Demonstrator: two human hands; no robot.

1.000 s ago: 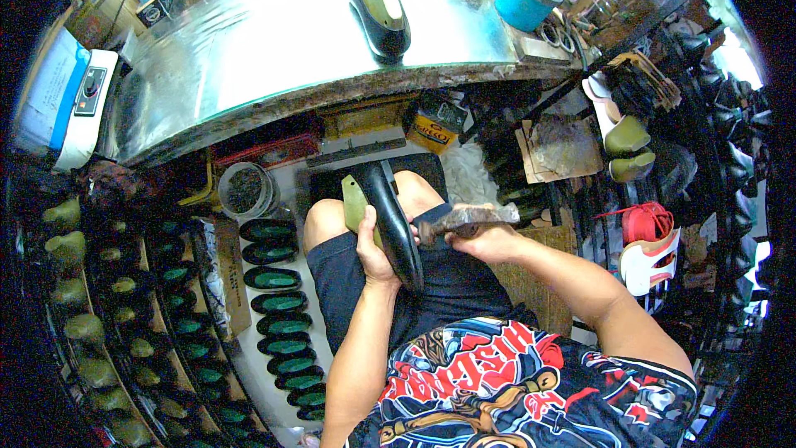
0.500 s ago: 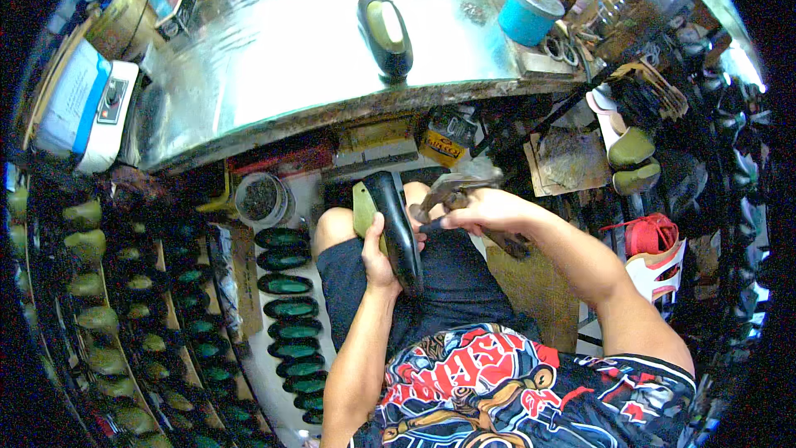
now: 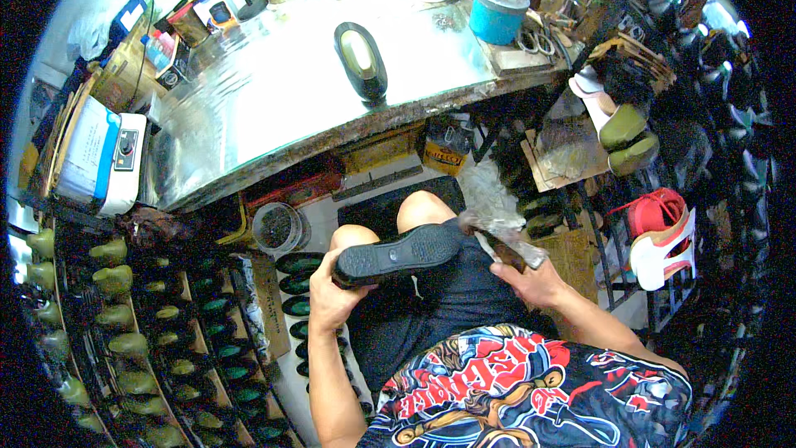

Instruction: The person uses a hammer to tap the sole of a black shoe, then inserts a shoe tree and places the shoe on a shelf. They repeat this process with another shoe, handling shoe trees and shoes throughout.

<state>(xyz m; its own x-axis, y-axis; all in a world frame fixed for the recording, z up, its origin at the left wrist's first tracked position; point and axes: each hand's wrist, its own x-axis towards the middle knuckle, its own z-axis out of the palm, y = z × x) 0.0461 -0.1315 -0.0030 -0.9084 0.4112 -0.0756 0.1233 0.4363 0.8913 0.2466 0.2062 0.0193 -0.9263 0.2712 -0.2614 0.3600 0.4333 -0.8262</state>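
My left hand is wrapped round the heel end of a black shoe, which lies across above my lap with its textured sole facing up. My right hand grips a worn hammer. The hammer's greyish head is close to the shoe's toe end; whether they touch I cannot tell. On the shiny metal-topped workbench ahead stands another black shoe with an olive shoe last inside it.
A blue tin stands at the bench's right end, a white device with a dial at its left. A small bucket of dark bits is below the bench. Racks of shoes on lasts fill the left; white-and-red footwear is at right.
The black shoe has turned from upright, with its olive last showing, to lying sideways, sole up. My left hand has shifted left to its heel; the right hand and hammer have moved right.
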